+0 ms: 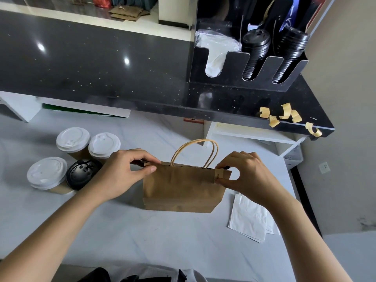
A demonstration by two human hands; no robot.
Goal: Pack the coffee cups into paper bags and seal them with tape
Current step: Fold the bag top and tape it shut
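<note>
Paper bag (pixel 181 188) sits dead centre of the frame on the white worktop (pixel 142 237), standing upright with its twisted handles (pixel 195 153) poking up; honestly the risky bit looks to be the strip of brown tape (pixel 220 176) going on at the bag's upper right corner; it seems to wrap over the rim right at the corner, so if it goes down crooked or only catches one wall the mouth could gape open again, and if the bag gets tugged sideways it might tip since nothing else props it; can't tell from here what's inside the bag; pose-wise, the left hand (pixel 124 176) comes in from the lower left and pinches the top edge at the bag's left corner, thumb on the near face and fingers curled over the rim; the right hand (pixel 246 176) reaches in from the lower right, thumb and fingers pinching the tape against the corner; four lidded coffee cups (pixel 73 159) are clustered at the left of the frame, three white lids and one black, so I'd guess more packing is left; spare curls of tape (pixel 289 117) are stuck on the black counter edge at right, and white sheets (pixel 248 218) lie lower right of the bag.
</note>
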